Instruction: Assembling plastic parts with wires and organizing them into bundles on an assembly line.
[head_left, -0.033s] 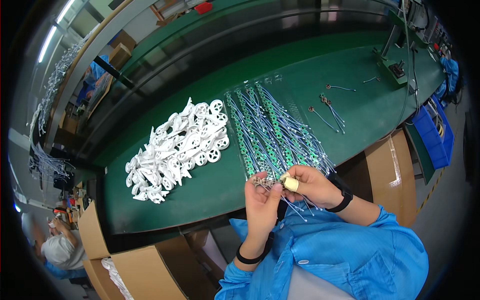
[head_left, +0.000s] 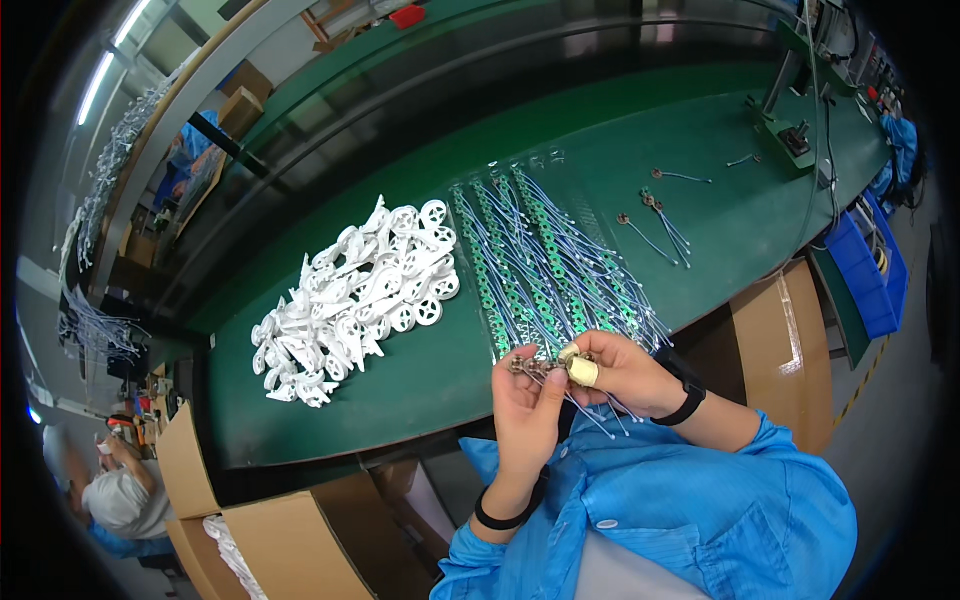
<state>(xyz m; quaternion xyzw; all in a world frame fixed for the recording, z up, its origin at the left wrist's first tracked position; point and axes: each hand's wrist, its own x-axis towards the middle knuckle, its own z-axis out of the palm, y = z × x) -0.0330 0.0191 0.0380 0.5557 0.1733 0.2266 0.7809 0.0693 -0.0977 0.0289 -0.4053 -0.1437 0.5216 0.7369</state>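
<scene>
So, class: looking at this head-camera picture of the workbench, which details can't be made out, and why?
- Small part pinched between left hand and right hand: too small, fingers cover it.
- Green wired strips: near ends hidden behind the hands.
- White plastic wheels: heaped, lower ones buried.
- Blue bin: contents blurred at the fisheye rim.

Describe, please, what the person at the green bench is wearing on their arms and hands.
Both arms are in bright blue work-shirt sleeves pushed up toward the elbows, with a pale button showing on the cloth. Each wrist carries a thin black band: one on the left hand's wrist, one on the right hand's wrist. A pale yellowish finger cot covers one right fingertip. No gloves.
</scene>
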